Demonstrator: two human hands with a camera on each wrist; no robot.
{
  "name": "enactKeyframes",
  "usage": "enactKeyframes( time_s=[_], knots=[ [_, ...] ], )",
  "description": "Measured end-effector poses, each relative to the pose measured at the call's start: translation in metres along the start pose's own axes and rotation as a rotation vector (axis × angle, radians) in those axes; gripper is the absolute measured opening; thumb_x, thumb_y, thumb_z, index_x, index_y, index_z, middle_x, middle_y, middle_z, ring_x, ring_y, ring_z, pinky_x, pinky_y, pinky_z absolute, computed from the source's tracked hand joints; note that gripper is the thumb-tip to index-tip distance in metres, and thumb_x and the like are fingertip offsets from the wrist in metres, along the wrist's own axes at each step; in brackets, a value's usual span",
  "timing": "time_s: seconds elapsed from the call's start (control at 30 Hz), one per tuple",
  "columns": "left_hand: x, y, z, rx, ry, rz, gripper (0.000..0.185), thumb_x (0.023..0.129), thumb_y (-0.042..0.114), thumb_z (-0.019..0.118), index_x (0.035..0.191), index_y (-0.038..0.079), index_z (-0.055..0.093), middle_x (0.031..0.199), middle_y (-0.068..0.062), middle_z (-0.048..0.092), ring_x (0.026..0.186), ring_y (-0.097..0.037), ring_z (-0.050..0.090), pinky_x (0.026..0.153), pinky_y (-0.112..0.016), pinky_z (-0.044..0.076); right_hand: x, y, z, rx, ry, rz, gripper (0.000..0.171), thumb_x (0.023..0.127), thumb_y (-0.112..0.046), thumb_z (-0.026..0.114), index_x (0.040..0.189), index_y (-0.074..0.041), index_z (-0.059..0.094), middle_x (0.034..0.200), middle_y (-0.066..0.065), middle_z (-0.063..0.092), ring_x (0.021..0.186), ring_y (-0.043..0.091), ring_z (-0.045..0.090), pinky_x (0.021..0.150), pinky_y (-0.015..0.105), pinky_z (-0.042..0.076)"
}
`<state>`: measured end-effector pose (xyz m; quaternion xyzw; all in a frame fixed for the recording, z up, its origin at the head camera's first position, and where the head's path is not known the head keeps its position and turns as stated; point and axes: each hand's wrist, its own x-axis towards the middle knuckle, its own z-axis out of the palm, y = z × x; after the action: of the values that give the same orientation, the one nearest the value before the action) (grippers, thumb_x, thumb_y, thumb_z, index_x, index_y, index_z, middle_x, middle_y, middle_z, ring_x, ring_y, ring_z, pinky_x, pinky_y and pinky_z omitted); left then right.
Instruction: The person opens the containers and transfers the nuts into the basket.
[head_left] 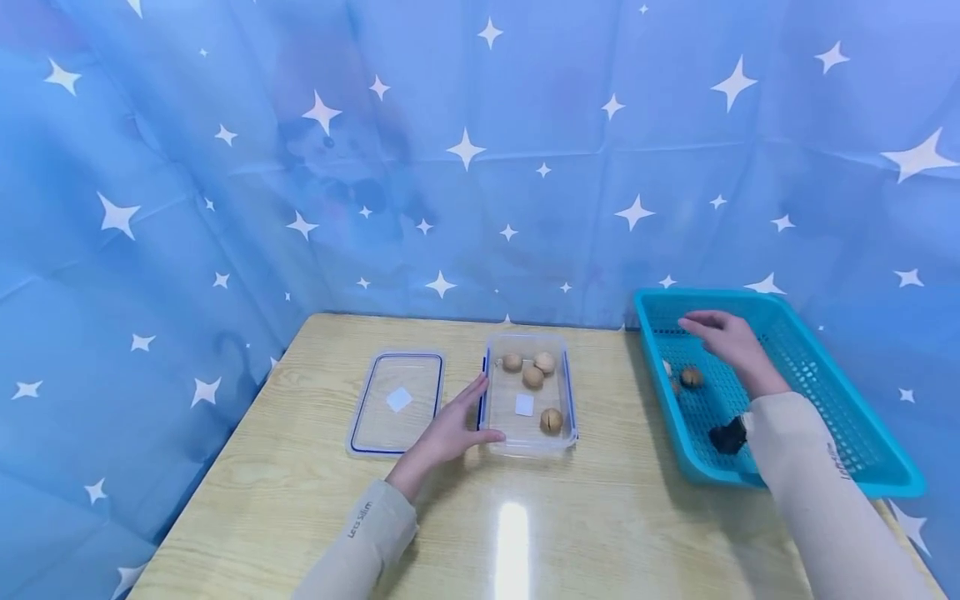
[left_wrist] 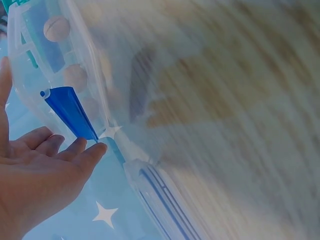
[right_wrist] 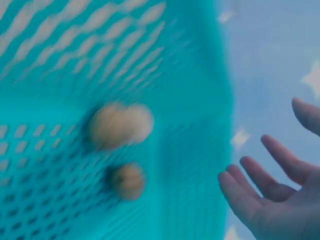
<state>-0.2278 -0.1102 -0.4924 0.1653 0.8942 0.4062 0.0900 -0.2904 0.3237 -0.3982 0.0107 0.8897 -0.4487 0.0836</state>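
Four nuts (head_left: 533, 377) in container (head_left: 564, 433); two nuts in basket (head_left: 825, 375).

bare tabletop (head_left: 600, 500) between clear container (head_left: 567, 433) and teal basket (head_left: 663, 400), basket walls hemming nuts (head_left: 691, 377)

You have four nuts (head_left: 532, 377) in one clear box (head_left: 567, 392), two nuts (head_left: 691, 377) in one basket (head_left: 825, 392), one lid (head_left: 397, 400)
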Motion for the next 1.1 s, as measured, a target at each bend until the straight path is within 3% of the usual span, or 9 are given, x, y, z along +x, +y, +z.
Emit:
enactKeyframes(
  time_s=[0.23,0.5,0.7,0.93,1.1],
  knots=[
    [0.001,0.003,-0.005,0.017,0.012,0.009,0.096,0.084,0.037,0.079,0.159,0.013,0.024,0.168,-0.005,0.016,0.153,-0.035,0.022,0.125,-0.055,0.023,-0.002,-0.053,0.021,-0.019,0.025,-0.098,0.075,0.101,-0.056,0.043,0.156,-0.006,0.031,0.162,0.027,0.022,0.146,0.051,0.024,0.113,0.071,0.029],
    [0.001,-0.001,0.0,0.027,-0.003,0.003,0.097,0.083,0.039,0.079,0.159,0.014,0.023,0.169,-0.003,0.016,0.153,-0.034,0.023,0.124,-0.054,0.025,0.0,-0.091,0.082,0.04,-0.046,-0.164,0.066,0.102,-0.048,0.051,0.152,-0.007,0.038,0.157,0.023,0.036,0.143,0.043,0.037,0.117,0.062,0.033],
    [0.003,-0.001,-0.003,0.026,0.008,0.012,0.097,0.083,0.037,0.079,0.159,0.013,0.024,0.168,-0.004,0.017,0.153,-0.034,0.024,0.124,-0.055,0.025,0.025,-0.098,0.134,0.082,-0.128,-0.199,0.055,0.103,-0.034,0.054,0.147,-0.002,0.044,0.152,0.025,0.043,0.141,0.043,0.04,0.116,0.058,0.038],
    [0.004,-0.001,-0.006,0.025,0.02,0.014,0.096,0.083,0.037,0.08,0.159,0.014,0.025,0.168,-0.004,0.018,0.153,-0.034,0.024,0.124,-0.054,0.025,0.05,-0.095,0.182,0.192,-0.198,-0.109,0.061,0.102,-0.038,0.055,0.15,-0.004,0.039,0.155,0.021,0.041,0.141,0.04,0.042,0.118,0.053,0.038],
    [0.002,-0.003,-0.003,0.022,0.016,0.026,0.096,0.083,0.039,0.08,0.158,0.011,0.026,0.167,-0.008,0.019,0.152,-0.036,0.026,0.123,-0.055,0.026,0.057,-0.089,0.204,0.147,-0.204,-0.067,0.062,0.102,-0.035,0.053,0.152,-0.002,0.035,0.155,0.026,0.039,0.14,0.042,0.043,0.118,0.054,0.037]
  ],
)
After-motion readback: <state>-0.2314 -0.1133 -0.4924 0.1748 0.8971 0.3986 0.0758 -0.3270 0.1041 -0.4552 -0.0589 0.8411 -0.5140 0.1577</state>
